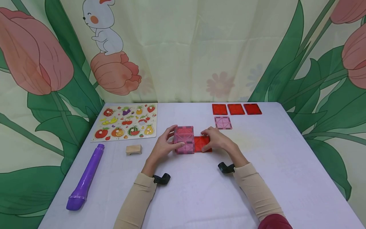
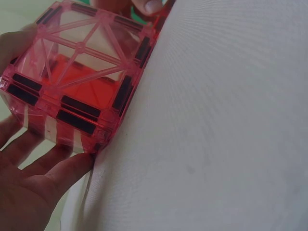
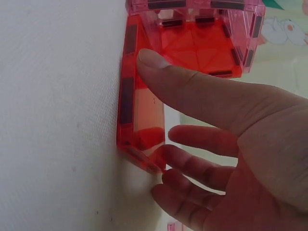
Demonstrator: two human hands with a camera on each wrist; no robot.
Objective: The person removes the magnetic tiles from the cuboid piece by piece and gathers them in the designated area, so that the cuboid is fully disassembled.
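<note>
In the head view, a box of see-through pink and red magnetic tiles [image 1: 184, 134] stands mid-table. My left hand [image 1: 164, 143] holds it from the left, thumb at the near side and fingers around the far side. The left wrist view shows the fingers [image 2: 62, 168] spread along a pink wall of the box. Against the box's right side lies a flat red magnetic tile [image 1: 199, 144]. My right hand [image 1: 218, 139] grips this tile, with the thumb [image 3: 178, 79] on its near part and the other fingers at its outer edge.
Three red tiles [image 1: 236, 109] lie in a row at the back right, with one pink tile [image 1: 223, 122] in front. To the left are a fruit puzzle board [image 1: 131, 122], a small wooden arch block [image 1: 134, 149] and a purple toy microphone [image 1: 87, 178].
</note>
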